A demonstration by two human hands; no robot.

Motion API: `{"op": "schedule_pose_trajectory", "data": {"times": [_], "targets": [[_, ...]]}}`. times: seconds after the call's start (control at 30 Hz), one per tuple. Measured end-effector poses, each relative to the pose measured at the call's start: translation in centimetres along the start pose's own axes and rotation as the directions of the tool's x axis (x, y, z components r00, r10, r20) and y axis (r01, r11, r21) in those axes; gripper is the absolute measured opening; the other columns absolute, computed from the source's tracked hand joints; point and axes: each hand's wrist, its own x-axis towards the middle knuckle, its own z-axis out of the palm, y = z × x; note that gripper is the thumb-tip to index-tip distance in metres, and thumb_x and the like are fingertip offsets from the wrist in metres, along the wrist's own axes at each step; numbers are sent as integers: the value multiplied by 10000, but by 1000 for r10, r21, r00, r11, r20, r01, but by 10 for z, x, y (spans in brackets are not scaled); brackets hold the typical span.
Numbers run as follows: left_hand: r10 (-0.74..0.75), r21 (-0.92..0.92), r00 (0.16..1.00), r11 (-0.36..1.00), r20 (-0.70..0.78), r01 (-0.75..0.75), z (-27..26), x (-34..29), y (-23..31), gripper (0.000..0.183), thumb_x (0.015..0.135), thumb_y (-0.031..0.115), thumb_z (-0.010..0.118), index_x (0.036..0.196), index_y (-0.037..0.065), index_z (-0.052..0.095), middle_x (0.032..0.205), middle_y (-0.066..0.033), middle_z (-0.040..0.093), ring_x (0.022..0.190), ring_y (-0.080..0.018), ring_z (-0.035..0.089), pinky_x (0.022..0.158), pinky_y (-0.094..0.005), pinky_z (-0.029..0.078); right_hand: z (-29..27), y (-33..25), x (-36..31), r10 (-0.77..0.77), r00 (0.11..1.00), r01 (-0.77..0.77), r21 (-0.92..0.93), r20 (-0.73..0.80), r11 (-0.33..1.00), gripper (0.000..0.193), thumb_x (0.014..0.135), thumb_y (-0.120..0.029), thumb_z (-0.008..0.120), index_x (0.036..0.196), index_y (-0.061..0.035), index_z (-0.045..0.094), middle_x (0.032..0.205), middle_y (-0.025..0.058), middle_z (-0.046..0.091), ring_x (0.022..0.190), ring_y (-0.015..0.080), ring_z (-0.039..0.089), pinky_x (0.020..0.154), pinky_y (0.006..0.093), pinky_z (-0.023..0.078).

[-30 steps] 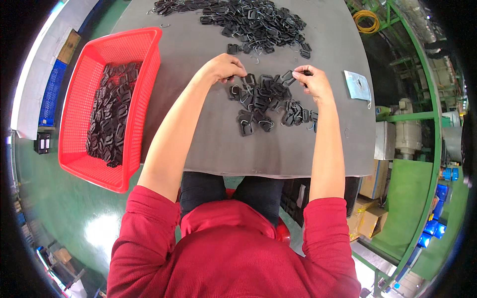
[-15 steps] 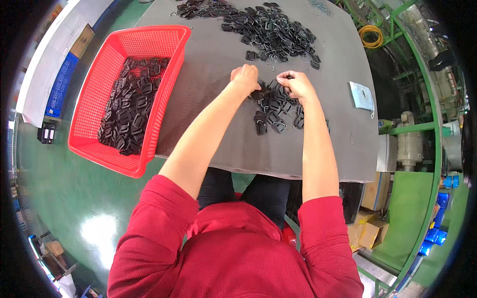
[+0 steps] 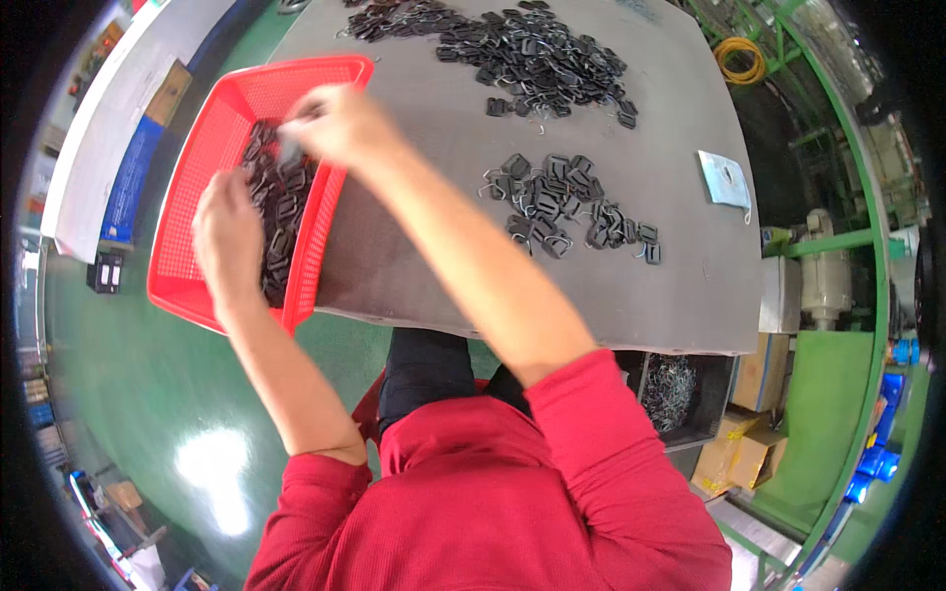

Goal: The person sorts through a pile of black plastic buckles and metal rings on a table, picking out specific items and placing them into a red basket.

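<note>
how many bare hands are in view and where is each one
2. The left hand is over the red perforated plastic basket; the right hand, farther from the person, reaches across its right rim. Both are blurred; no others show.

I observe a red plastic basket [image 3: 320, 222] with perforated walls: rectangular, open at the top, longer from near to far than across. Inside, loose black buckles [image 3: 286, 209] lie jumbled at mixed angles. My right hand [image 3: 345, 123] is over the basket's far part, blurred; a dark grey shape shows at its fingertips, and I cannot confirm a grip. My left hand [image 3: 229, 227] is over the basket's left side, nearest the loaded buckles. Right of the basket, a near heap [image 3: 544, 202] comprises flat, slotted black buckles with silvery wire hooks, overlapping loosely. Beyond it, well apart, lies a larger, denser heap [image 3: 532, 59] of similar units.
</note>
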Motion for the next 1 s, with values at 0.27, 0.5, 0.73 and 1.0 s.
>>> {"op": "schedule_pose_trajectory", "data": {"times": [0.27, 0.5, 0.73, 1.0], "targets": [[125, -338, 991, 932, -39, -130, 32, -14, 57, 212, 840, 86, 566, 1042, 44, 612, 991, -132, 617, 866, -274, 607, 784, -374, 473, -75, 53, -32, -186, 946, 95, -318, -267, 943, 350, 732, -231, 705, 1013, -34, 636, 1032, 179, 620, 1008, 311, 577, 886, 397, 453], [492, -408, 814, 842, 310, -354, 228, -59, 144, 345, 751, 167, 681, 1066, 57, 593, 999, -139, 623, 923, -307, 594, 819, -394, 466, -231, 169, -131, 264, 809, -572, -599, -525, 561, 380, 672, -248, 769, 991, -98, 628, 982, 97, 632, 997, 273, 551, 849, 412, 437], [525, -411, 621, 849, 582, -332, 259, -36, 157, 280, 731, 151, 699, 962, 26, 601, 929, -117, 622, 853, -292, 609, 745, -385, 480, -290, 186, -150, 495, 808, -155, 696, -320, 701, 267, 781, -240, 710, 962, -60, 629, 899, 36, 636, 774, 140, 605, 625, 251, 481], [246, -464, 486, 789, 839, 402, 250, -28, 187, 296, 801, 284, 669, 943, 34, 597, 849, -67, 626, 804, -170, 619, 670, -291, 486, -260, 198, -108, 229, 842, -513, -593, -489, 621, 469, 639, -351, 802, 920, -27, 613, 845, 43, 620, 802, 186, 596, 719, 315, 473]]}}
